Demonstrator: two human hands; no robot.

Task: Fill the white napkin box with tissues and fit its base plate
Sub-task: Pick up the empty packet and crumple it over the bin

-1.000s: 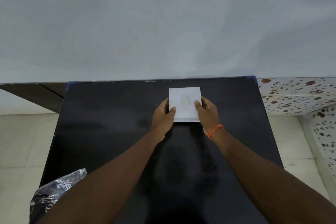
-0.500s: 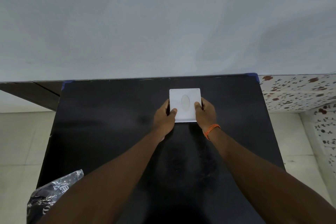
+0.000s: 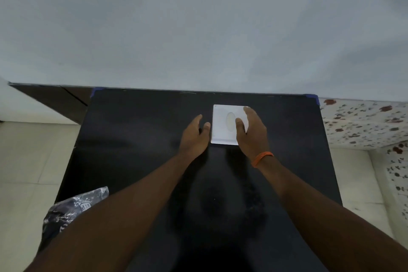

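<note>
White square plastic napkin box (image 3: 223,125) flat on black table (image 3: 136,139), right hand (image 3: 251,133) spread loosely over its right half, left hand (image 3: 195,136) open, empty, just beside its left edge.

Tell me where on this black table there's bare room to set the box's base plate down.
The table is bare on its left, between the left hand and the left edge, and on its right, past the white napkin box and right hand. It's crowded in the near left corner, where a plastic bag lies.
</note>
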